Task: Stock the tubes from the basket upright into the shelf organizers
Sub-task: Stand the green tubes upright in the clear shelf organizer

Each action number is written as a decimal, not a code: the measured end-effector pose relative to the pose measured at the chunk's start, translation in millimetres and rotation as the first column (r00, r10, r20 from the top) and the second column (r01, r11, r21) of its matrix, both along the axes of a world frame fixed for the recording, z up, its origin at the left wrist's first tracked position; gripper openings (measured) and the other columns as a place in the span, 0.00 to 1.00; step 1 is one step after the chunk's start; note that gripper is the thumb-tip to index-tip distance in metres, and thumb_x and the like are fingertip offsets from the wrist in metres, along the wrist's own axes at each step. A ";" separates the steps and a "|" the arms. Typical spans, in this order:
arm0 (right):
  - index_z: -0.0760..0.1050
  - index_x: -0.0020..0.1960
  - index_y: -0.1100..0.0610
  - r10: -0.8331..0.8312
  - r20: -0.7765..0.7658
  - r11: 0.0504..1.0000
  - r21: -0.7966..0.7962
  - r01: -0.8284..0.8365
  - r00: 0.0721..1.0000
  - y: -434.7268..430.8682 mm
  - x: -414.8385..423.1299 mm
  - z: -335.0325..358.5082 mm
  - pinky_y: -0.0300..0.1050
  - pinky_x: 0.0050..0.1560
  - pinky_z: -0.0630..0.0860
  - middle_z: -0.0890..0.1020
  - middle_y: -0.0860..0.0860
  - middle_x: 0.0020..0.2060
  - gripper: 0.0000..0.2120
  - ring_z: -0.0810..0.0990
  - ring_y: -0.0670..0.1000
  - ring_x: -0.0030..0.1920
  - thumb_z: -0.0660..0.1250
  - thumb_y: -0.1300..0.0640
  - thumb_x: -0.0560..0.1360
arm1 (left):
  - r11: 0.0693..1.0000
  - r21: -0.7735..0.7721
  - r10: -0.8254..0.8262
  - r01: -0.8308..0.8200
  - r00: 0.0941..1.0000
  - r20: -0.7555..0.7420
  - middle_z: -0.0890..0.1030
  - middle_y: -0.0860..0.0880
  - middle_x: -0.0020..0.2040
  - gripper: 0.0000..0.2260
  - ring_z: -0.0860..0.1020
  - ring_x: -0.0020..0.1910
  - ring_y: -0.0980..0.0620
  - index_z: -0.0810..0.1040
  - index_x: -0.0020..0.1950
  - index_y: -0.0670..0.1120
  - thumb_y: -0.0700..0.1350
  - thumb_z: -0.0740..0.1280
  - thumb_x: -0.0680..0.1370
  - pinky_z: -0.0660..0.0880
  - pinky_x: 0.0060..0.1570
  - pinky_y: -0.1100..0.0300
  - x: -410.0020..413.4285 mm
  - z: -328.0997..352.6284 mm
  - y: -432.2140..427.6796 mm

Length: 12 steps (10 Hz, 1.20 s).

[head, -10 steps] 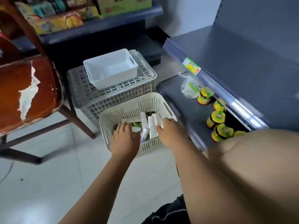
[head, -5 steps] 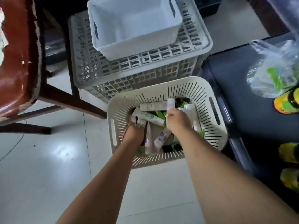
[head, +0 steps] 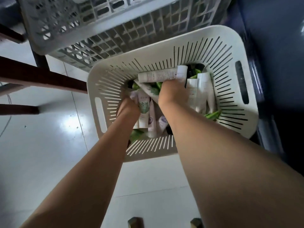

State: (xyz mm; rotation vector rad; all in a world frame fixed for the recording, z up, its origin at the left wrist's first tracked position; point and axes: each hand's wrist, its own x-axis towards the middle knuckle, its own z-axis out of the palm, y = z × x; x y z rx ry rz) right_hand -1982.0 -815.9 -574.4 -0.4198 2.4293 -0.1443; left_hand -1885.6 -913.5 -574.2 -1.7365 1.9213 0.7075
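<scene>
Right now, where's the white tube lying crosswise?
Head view: the crosswise white tube lies at the far end inside the cream basket, just beyond the right hand.

Your basket [head: 181, 38]: cream, walls patterned with thin slits
Your tubes [head: 160, 76]: white, some printed with green leaves, some lilac
The crate [head: 115, 30] ahead of you: grey lattice
The floor [head: 41, 153] below you: glossy white tiles

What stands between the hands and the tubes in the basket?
Nothing visible. The left hand and right hand are both down among the tubes inside the basket; their fingers are hidden, so any grip is unclear.
</scene>
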 end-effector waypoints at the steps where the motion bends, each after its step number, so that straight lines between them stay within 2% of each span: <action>1: 0.78 0.55 0.61 -0.027 0.021 1.000 -0.008 0.027 0.999 -2.2 -3.8 3.7 0.51 0.46 0.76 0.81 0.58 0.53 0.08 0.81 0.59 0.55 0.62 0.66 0.80 | 0.996 0.086 0.016 -0.015 1.000 -0.008 0.85 0.40 0.53 0.09 0.84 0.50 0.41 0.82 0.53 0.40 0.42 0.64 0.81 0.81 0.55 0.45 4.2 -9.6 -8.4; 2: 0.78 0.56 0.60 -0.027 0.046 1.000 -0.004 0.027 0.999 -2.4 -8.6 8.1 0.50 0.43 0.72 0.81 0.57 0.55 0.08 0.81 0.59 0.56 0.62 0.64 0.80 | 0.991 0.130 -0.021 0.032 0.996 -0.082 0.86 0.41 0.41 0.03 0.84 0.40 0.44 0.85 0.42 0.42 0.40 0.72 0.74 0.84 0.47 0.47 1.3 3.5 -6.4; 3: 0.77 0.58 0.59 -0.037 0.094 0.999 0.017 0.036 0.995 -3.3 -13.1 12.6 0.50 0.43 0.72 0.81 0.56 0.55 0.09 0.80 0.59 0.57 0.63 0.64 0.79 | 0.987 0.154 -0.035 0.047 0.996 -0.077 0.86 0.41 0.47 0.06 0.82 0.41 0.46 0.85 0.48 0.41 0.41 0.72 0.74 0.81 0.43 0.52 -2.9 19.3 5.8; 4: 0.77 0.59 0.58 -0.070 0.127 0.998 0.016 0.068 0.990 -3.9 -16.1 14.6 0.49 0.39 0.70 0.81 0.55 0.54 0.10 0.80 0.58 0.57 0.64 0.65 0.78 | 0.987 0.157 -0.008 0.023 0.995 -0.095 0.82 0.39 0.59 0.14 0.81 0.58 0.40 0.80 0.61 0.38 0.45 0.67 0.79 0.79 0.57 0.48 -11.2 19.6 17.6; 5: 0.76 0.55 0.59 -0.110 0.178 0.994 0.023 0.107 0.978 -4.8 -10.6 13.8 0.50 0.46 0.77 0.81 0.55 0.55 0.07 0.81 0.58 0.56 0.62 0.64 0.79 | 0.995 0.072 -0.056 0.062 0.995 -0.088 0.78 0.36 0.65 0.16 0.77 0.64 0.36 0.74 0.67 0.34 0.39 0.63 0.81 0.74 0.61 0.46 -16.8 16.4 26.2; 6: 0.75 0.45 0.59 -0.095 0.175 0.995 0.036 0.090 0.980 -5.4 0.2 13.2 0.52 0.58 0.75 0.82 0.56 0.56 0.05 0.80 0.58 0.58 0.63 0.61 0.79 | 0.998 0.048 -0.038 0.041 0.997 -0.061 0.75 0.35 0.68 0.17 0.74 0.67 0.36 0.69 0.72 0.33 0.37 0.59 0.83 0.72 0.63 0.48 -19.2 15.9 28.4; 7: 0.78 0.56 0.56 -0.101 0.156 0.995 0.017 0.099 0.983 -1.6 3.0 10.1 0.53 0.63 0.71 0.80 0.56 0.60 0.08 0.76 0.58 0.63 0.63 0.59 0.79 | 0.998 0.058 -0.014 0.017 0.999 -0.044 0.76 0.37 0.69 0.17 0.75 0.67 0.38 0.71 0.72 0.36 0.39 0.59 0.84 0.74 0.61 0.50 -13.1 -6.8 12.9; 8: 0.76 0.64 0.52 -0.088 0.201 0.994 -0.045 0.099 0.976 7.5 1.2 10.5 0.55 0.67 0.70 0.77 0.56 0.64 0.15 0.72 0.59 0.67 0.63 0.59 0.78 | 0.998 0.067 0.015 -0.008 0.995 -0.096 0.79 0.39 0.64 0.15 0.78 0.64 0.38 0.76 0.67 0.39 0.39 0.61 0.82 0.76 0.57 0.50 -7.1 4.1 13.7; 9: 0.74 0.67 0.44 -0.121 0.262 0.958 -0.221 0.182 0.957 17.4 9.2 8.3 0.56 0.64 0.73 0.80 0.51 0.62 0.17 0.75 0.57 0.64 0.66 0.54 0.79 | 0.995 0.028 0.102 -0.098 0.980 -0.168 0.81 0.44 0.48 0.07 0.81 0.49 0.40 0.77 0.54 0.42 0.40 0.66 0.77 0.75 0.42 0.53 7.7 20.9 10.1; 10: 0.77 0.58 0.48 -0.273 0.342 0.803 -0.435 0.409 0.899 30.1 15.8 21.4 0.52 0.54 0.79 0.82 0.45 0.52 0.12 0.80 0.51 0.52 0.73 0.51 0.76 | 0.986 -0.017 0.154 -0.167 0.936 -0.316 0.76 0.49 0.29 0.08 0.75 0.30 0.47 0.77 0.38 0.44 0.44 0.68 0.76 0.69 0.33 0.58 25.6 51.1 15.9; 11: 0.77 0.54 0.50 -0.334 0.388 0.674 -0.539 0.506 0.859 50.4 24.1 60.3 0.50 0.51 0.82 0.82 0.44 0.46 0.09 0.82 0.48 0.47 0.74 0.53 0.75 | 0.987 -0.047 0.118 -0.156 0.884 -0.453 0.76 0.52 0.23 0.08 0.73 0.20 0.57 0.79 0.36 0.45 0.43 0.69 0.75 0.66 0.27 0.65 32.5 95.6 31.4; 12: 0.79 0.52 0.51 -0.425 0.424 0.536 -0.594 0.600 0.800 72.7 24.6 109.3 0.54 0.52 0.82 0.84 0.45 0.44 0.10 0.83 0.49 0.46 0.74 0.53 0.73 | 0.984 -0.026 0.128 -0.178 0.793 -0.595 0.81 0.50 0.32 0.04 0.78 0.29 0.50 0.79 0.39 0.49 0.46 0.71 0.74 0.72 0.31 0.62 29.2 140.8 47.0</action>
